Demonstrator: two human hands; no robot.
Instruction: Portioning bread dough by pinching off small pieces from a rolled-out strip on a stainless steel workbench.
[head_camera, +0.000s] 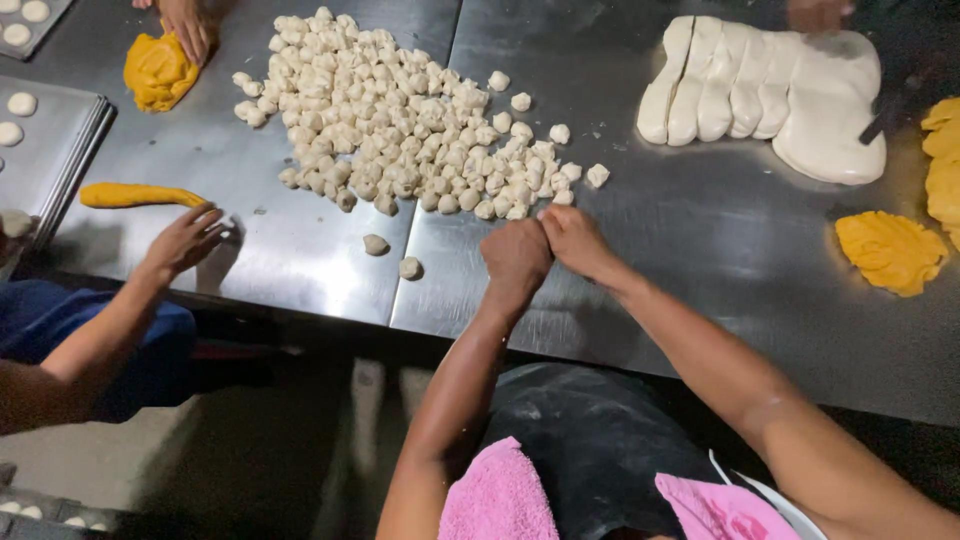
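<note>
I see my left hand (516, 255) and right hand (574, 240) fisted together near the tabletop's (700, 250) front edge, grip contents unclear, dough pieces (400, 120) heaped just beyond.

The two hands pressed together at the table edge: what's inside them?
The left hand and right hand are closed against each other beside the pile of white dough pieces. Whatever they grip is covered by the fingers; no dough shows between them.
</note>
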